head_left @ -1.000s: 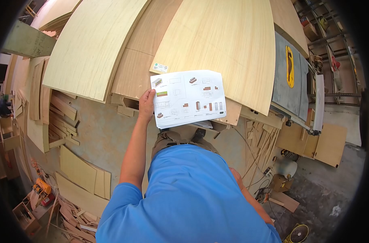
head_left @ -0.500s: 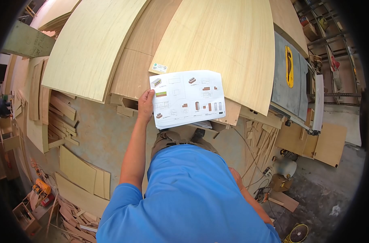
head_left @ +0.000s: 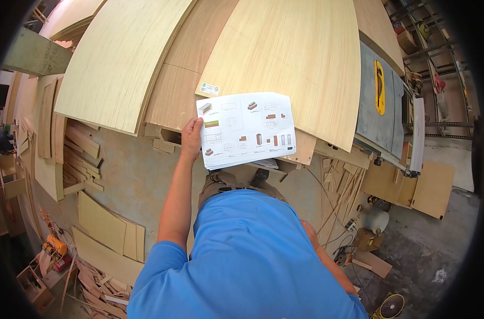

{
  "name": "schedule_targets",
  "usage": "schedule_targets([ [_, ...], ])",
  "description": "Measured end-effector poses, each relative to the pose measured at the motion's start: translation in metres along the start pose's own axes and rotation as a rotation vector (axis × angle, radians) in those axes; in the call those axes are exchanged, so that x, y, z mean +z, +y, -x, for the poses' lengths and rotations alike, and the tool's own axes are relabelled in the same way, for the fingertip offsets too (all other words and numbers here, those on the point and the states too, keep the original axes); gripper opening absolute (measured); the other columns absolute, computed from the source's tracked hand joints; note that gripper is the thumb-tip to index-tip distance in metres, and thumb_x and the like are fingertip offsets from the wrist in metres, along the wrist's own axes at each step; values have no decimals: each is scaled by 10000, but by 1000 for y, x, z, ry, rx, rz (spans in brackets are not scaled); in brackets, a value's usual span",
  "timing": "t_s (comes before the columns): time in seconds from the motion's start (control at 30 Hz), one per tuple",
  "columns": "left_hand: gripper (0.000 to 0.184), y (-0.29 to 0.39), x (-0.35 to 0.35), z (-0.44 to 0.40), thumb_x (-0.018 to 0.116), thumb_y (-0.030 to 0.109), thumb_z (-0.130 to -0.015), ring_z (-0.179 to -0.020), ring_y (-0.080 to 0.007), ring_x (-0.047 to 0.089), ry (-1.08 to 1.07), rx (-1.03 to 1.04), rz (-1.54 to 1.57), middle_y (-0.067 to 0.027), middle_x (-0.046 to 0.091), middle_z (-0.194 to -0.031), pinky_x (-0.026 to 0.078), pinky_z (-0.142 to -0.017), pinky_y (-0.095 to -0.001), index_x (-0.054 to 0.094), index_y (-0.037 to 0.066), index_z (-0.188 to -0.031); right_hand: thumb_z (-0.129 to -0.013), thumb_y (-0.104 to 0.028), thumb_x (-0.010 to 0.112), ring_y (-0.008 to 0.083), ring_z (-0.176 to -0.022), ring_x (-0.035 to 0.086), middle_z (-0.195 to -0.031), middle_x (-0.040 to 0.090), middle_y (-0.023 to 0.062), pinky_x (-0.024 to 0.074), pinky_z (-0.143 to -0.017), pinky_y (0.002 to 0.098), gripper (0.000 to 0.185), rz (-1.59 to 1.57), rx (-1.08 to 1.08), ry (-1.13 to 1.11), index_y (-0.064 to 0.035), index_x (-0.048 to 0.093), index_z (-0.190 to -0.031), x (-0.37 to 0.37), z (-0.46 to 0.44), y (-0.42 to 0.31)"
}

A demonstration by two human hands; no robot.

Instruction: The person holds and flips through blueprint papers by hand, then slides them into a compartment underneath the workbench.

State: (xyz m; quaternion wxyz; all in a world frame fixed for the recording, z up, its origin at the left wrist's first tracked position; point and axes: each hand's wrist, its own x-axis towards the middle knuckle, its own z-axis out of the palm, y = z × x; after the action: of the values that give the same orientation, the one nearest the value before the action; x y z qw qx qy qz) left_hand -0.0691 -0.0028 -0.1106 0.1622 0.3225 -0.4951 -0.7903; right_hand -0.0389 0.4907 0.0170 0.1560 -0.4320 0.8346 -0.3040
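My left hand (head_left: 191, 136) is closed on the left edge of a few printed drawing sheets (head_left: 246, 130), thumb on top. Small furniture pictures and line drawings, some in brown and green, cover the top page. The sheets are held over the near edge of a large pale plywood sheet (head_left: 284, 58). A small white label (head_left: 209, 89) sticks to that plywood just above the paper. At my right side, by the hip, my right hand (head_left: 308, 231) shows only in part beside my blue shirt; its fingers are hidden.
Another plywood sheet (head_left: 122, 58) lies to the left. On the right stands a table saw (head_left: 367, 85) with a yellow blade insert (head_left: 379, 87). Wood offcuts (head_left: 82, 154) are stacked at left, and cables (head_left: 344, 252) lie on the floor at right.
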Motion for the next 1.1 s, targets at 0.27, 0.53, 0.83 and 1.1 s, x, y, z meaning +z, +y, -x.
schedule_targets([
  [0.27,329,2,2,1,545,262,-1039,-803,-76,621,1,-2,-3,-45,692,-960,503,-712,-232,636,-38,-1139,-789,-79,638,352,-910,664,-1074,648,192,559,-781,413,248,-8,1,-8,34,609,-1008,-1,-1,-1],
  [0.53,326,2,1,1,539,255,-1040,-809,-80,621,1,-1,-9,-49,691,-960,503,-718,-234,636,-42,-1135,-787,-75,638,347,-896,662,-1066,648,186,556,-774,406,247,1,8,-9,36,607,-1006,-1,-1,-1],
  [0.83,339,1,0,1,539,265,-1040,-809,-78,619,3,0,-21,-48,689,-962,500,-717,-233,637,-45,-1138,-800,-73,639,354,-901,668,-1066,652,195,562,-769,412,236,-4,-1,-5,32,598,-1008,-1,-1,-1],
  [1.1,353,1,1,1,542,277,-1039,-810,-77,619,0,8,-18,-49,689,-959,498,-715,-230,636,-45,-1146,-838,-90,631,358,-899,669,-1068,652,201,564,-766,417,225,-7,-33,-5,22,568,-1022,1,2,3],
])
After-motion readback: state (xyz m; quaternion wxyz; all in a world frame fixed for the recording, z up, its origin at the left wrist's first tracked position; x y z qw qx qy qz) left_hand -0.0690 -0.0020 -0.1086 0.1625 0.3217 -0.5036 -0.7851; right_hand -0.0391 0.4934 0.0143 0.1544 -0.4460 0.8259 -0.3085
